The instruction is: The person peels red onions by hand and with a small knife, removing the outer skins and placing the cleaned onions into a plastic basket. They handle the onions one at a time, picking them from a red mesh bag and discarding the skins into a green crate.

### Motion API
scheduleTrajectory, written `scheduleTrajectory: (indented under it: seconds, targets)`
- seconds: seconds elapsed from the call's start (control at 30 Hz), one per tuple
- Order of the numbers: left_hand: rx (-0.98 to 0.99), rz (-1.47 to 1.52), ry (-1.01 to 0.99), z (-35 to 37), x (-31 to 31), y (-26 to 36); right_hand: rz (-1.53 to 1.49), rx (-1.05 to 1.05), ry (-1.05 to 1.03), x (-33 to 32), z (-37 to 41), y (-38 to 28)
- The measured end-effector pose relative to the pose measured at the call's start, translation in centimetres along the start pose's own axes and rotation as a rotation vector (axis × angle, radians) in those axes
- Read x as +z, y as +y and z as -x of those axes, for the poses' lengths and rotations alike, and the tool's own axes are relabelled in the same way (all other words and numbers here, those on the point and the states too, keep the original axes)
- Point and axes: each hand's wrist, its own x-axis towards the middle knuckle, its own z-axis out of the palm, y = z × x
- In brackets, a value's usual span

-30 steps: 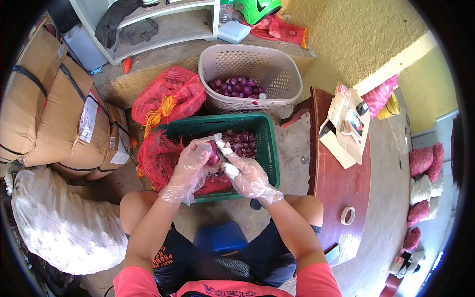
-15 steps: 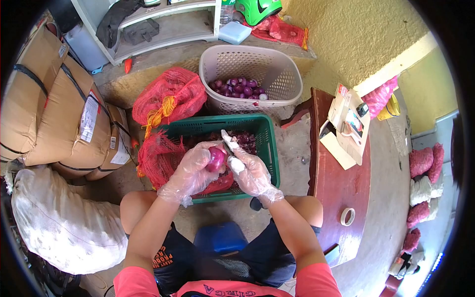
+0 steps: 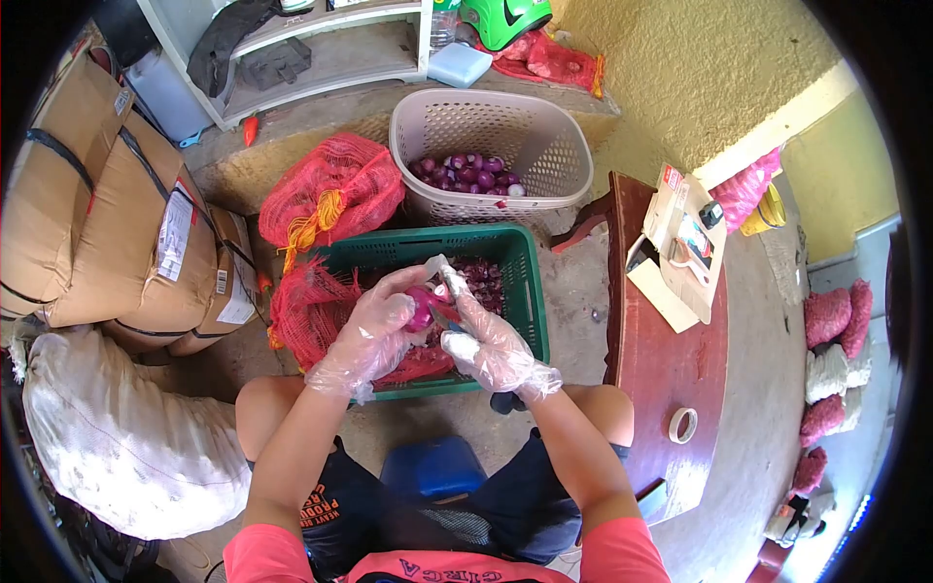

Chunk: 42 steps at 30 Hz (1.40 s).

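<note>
A purple-red onion (image 3: 420,309) sits in my left hand (image 3: 374,335), which wears a clear plastic glove and has its fingers wrapped round it. My right hand (image 3: 491,350), gloved the same way, grips a small knife (image 3: 445,319) whose blade is against the onion's right side; its handle is hidden in the palm. White wrapping covers the right thumb and index finger. Both hands are over a green crate (image 3: 533,291) with onion skins (image 3: 483,280) inside. A red mesh sack (image 3: 309,309) hangs over the crate's left side.
Behind the crate stands a pale perforated basket (image 3: 559,160) with peeled onions (image 3: 476,175). Another tied red mesh sack (image 3: 335,185) is beside it. Wrapped cartons (image 3: 126,214) and a white sack (image 3: 126,437) line the left. At right, a red wooden table (image 3: 671,389) bears an opened cardboard box (image 3: 680,248) and a tape roll (image 3: 682,425).
The left fingers have shifted up and round the onion, turning it. My right hand has rolled slightly, and the knife blade now lies against the onion's right side.
</note>
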Motion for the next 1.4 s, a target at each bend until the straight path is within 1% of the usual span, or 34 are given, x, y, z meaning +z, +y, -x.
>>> scheduleTrajectory:
  seconds: [0.13,0.23,0.43,0.53,0.77,0.83,0.9,0.97,1.03,1.13,1.17,1.27,1.37,1.4]
  targets:
    - [0.024,-0.085,0.033,-0.2,-1.9,-0.9,0.025,-0.006,-0.006,-0.4,0.0,-0.2]
    - [0.103,-0.109,0.034,-0.5,-2.3,-1.1,0.034,-0.041,0.026,-0.8,-0.3,0.1]
    - [0.037,-0.07,-0.048,-0.4,-2.3,-0.5,-0.091,-0.122,0.095,-1.4,-0.6,0.7]
    - [0.06,-0.05,-0.033,0.1,-0.8,-0.1,-0.132,-0.128,0.103,-1.4,-0.5,0.6]
    - [0.131,-0.004,-0.089,-0.4,-1.4,-0.7,-0.306,0.003,0.163,-0.4,-0.6,0.2]
    - [0.149,0.003,-0.086,-0.4,-1.4,-0.8,-0.25,-0.054,0.176,-0.4,-0.8,0.4]
    - [0.136,0.007,-0.078,-0.3,-1.1,-0.5,-0.044,-0.183,0.191,-0.6,-1.1,1.5]
    - [0.16,-0.024,-0.068,-0.4,-1.2,-0.5,-0.143,0.099,0.061,-1.0,-0.2,-1.7]
    - [0.223,-0.091,-0.054,-0.8,-1.6,-0.7,-0.132,0.16,-0.031,-0.9,-0.1,-2.0]
    - [0.157,-0.065,-0.02,-0.3,-1.0,-0.2,-0.076,0.147,-0.01,-0.2,-0.4,-0.5]
    - [0.148,-0.051,-0.016,-0.1,-0.8,-0.2,-0.106,0.119,0.029,0.1,-0.3,-0.1]
    - [0.136,-0.006,-0.02,0.0,-0.4,-0.3,-0.529,0.173,-0.012,0.2,-0.2,-0.2]
    - [0.137,0.032,-0.045,0.0,-0.3,-0.3,-0.625,0.211,0.029,0.7,-0.4,0.6]
    - [0.131,0.035,-0.048,0.0,-0.4,-0.3,-0.562,0.186,0.017,0.6,-0.4,0.5]
